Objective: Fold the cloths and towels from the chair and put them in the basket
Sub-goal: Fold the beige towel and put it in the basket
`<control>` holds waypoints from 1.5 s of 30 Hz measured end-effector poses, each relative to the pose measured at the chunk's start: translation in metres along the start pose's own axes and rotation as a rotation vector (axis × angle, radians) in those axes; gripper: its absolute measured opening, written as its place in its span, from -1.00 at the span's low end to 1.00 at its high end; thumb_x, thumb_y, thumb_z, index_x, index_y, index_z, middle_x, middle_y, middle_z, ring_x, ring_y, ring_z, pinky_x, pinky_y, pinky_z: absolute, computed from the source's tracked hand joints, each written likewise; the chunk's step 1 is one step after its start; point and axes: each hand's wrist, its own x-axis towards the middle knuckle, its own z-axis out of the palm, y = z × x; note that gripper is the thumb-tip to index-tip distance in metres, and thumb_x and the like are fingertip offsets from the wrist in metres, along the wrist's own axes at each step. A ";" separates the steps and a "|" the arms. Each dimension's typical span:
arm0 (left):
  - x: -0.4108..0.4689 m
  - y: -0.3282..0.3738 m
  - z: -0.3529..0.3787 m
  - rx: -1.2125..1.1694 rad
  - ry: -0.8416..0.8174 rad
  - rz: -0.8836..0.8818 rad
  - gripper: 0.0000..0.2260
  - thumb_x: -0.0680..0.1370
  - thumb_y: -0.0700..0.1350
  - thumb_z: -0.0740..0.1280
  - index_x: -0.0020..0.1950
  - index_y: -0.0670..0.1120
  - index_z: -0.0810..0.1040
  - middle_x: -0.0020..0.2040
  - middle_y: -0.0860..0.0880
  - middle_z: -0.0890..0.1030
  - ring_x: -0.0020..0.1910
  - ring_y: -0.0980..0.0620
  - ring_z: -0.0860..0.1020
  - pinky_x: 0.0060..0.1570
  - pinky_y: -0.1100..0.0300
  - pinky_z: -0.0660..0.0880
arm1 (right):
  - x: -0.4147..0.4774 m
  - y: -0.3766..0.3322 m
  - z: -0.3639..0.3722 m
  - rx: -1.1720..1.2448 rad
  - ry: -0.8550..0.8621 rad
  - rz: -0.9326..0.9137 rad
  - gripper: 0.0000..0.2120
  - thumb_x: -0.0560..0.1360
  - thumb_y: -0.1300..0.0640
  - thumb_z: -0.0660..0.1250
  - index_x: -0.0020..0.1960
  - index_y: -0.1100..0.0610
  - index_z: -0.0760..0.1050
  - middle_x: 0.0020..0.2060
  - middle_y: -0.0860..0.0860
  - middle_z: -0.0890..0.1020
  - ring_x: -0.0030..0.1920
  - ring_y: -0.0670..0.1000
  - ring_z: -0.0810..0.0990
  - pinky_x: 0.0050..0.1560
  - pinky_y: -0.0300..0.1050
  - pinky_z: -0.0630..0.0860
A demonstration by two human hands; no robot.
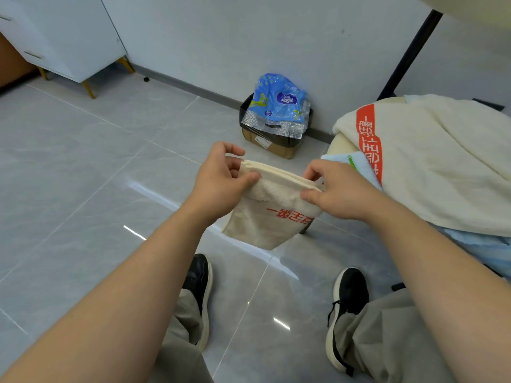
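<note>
Forearms [132, 277] up from the bottom edge, left hand [221, 178] and right hand [336, 189] each pinch an end of the folded towel [265, 219] mid-frame, top edge spanning between them

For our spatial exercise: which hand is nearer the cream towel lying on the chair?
Right. The right hand is just left of the chair towel; the left hand lies farther left.

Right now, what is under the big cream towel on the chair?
A pale blue cloth pokes out beneath the cream towel at the rim of the chair. How many more cloths lie under it is hidden.
</note>
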 end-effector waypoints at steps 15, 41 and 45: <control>-0.002 -0.020 0.017 0.322 -0.207 0.094 -0.61 0.36 -0.16 0.54 0.15 0.01 0.57 -0.08 0.05 0.68 -0.10 0.08 0.64 0.01 0.00 0.59 | -0.003 -0.023 0.012 -0.013 0.088 -0.275 -0.86 0.60 0.02 0.28 0.12 0.03 0.44 -0.01 -0.06 0.55 0.00 0.03 0.53 0.04 0.02 0.47; 0.018 -0.079 -0.035 -0.028 -0.008 -0.276 -0.94 0.52 -0.27 0.41 -0.04 -0.13 0.61 -0.14 -0.08 0.63 -0.13 -0.05 0.59 -0.07 0.16 0.51 | -0.008 0.025 -0.039 0.196 0.619 0.032 -0.70 0.67 -0.14 0.08 0.14 0.08 0.38 -0.08 0.04 0.60 -0.03 0.20 0.55 -0.03 0.12 0.48; 0.027 -0.058 -0.039 -0.440 0.068 -0.322 -0.85 0.63 -0.12 0.31 0.11 -0.18 0.57 0.07 -0.13 0.64 0.03 -0.07 0.61 0.11 0.05 0.56 | -0.004 0.033 -0.039 0.217 0.645 0.202 -0.64 0.67 -0.18 0.03 0.14 0.11 0.35 -0.05 0.14 0.61 -0.01 0.29 0.54 0.02 0.20 0.48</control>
